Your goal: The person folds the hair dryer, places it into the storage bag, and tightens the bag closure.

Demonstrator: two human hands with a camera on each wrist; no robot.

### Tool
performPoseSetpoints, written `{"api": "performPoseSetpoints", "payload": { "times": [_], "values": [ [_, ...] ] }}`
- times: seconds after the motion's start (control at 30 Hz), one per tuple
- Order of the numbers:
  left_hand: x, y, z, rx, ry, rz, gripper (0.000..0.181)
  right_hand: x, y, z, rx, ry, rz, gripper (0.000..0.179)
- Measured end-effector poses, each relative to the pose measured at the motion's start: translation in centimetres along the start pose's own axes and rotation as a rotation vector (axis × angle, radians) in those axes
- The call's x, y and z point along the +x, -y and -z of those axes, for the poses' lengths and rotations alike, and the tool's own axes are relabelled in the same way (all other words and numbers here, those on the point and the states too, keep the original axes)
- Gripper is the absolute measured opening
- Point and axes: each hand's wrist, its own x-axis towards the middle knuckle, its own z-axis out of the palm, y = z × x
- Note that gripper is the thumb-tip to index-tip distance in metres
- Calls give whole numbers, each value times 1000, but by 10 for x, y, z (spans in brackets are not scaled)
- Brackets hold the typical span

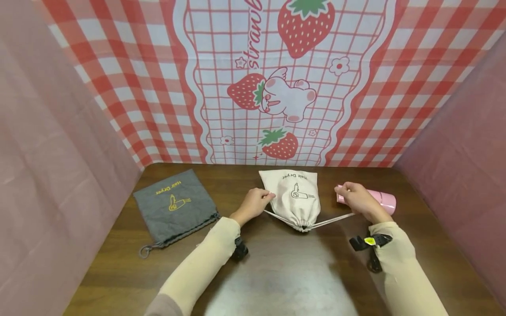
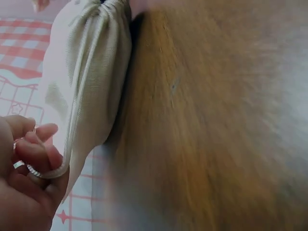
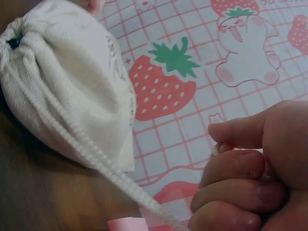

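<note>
A cream drawstring bag (image 1: 294,197) printed "Hair Dryer" lies on the table, bulging, its mouth gathered nearly closed around a small dark gap. Left of it, my left hand (image 1: 254,202) grips one end of the white cord (image 2: 74,115), which loops round the curled fingers in the left wrist view. On the other side my right hand (image 1: 359,199) holds the opposite cord (image 3: 91,154) in curled fingers. Both cords run out straight from the bag's mouth. Behind the right hand lies a pink cylinder (image 1: 385,201), partly hidden by it.
A flat grey drawstring bag (image 1: 174,206) with yellow "Hair Dryer" print lies at the left of the brown wooden table (image 1: 272,272). A red-checked strawberry cloth (image 1: 158,87) hangs behind, with pink cloth walls (image 1: 466,145) at both sides.
</note>
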Motion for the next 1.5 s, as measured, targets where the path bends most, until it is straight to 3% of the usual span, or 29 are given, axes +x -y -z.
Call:
{"api": "performPoseSetpoints", "payload": {
  "times": [0.13,0.23,0.4,0.6,0.83,1.03,1.2,1.5],
  "values": [
    [-7,1,3,-109,16,55,38,10,-3,0,22,-39,-6,38],
    [-8,2,3,-138,18,80,33,15,-4,-2,41,-55,1,38],
    [-5,7,7,-39,-6,74,25,28,-2,-12,23,-71,49,32],
    [-2,11,10,56,42,121,23,43,-2,-22,-9,-82,91,27],
    [-2,14,14,109,66,117,29,54,-1,-34,-121,-100,115,18],
    [-3,13,14,196,95,177,33,59,-2,-41,-232,-133,172,15],
    [-2,9,14,302,131,172,31,57,-2,-44,-256,-149,184,17],
    [-2,5,17,335,122,170,25,56,0,-45,-244,-125,209,21]
  ]
}}
